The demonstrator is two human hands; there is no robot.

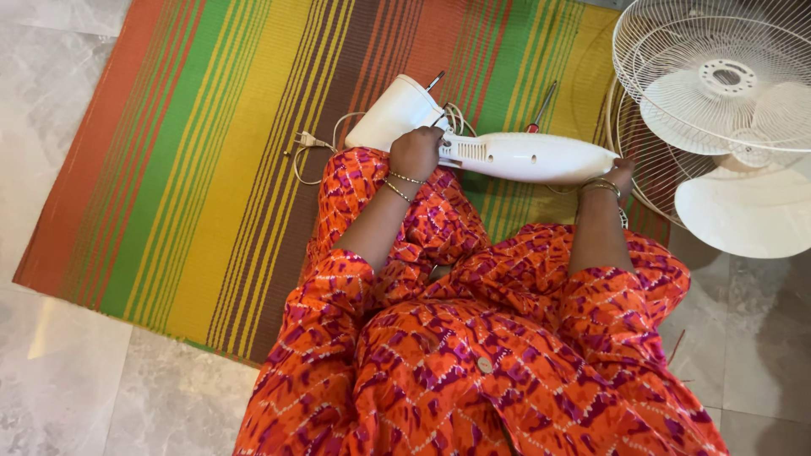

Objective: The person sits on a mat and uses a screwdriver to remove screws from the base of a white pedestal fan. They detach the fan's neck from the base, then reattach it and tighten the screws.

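Striped mat, hands gripping fan body

The fan guard runs off the top and right edges; the right hand's fingers hide behind the white fan housing.

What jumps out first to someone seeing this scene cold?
The bright striped mat fills the floor, under a person in orange-and-purple patterned clothing. Across their lap lies a white fan body, gripped by the left hand and right hand. At upper right sit white fan grilles.
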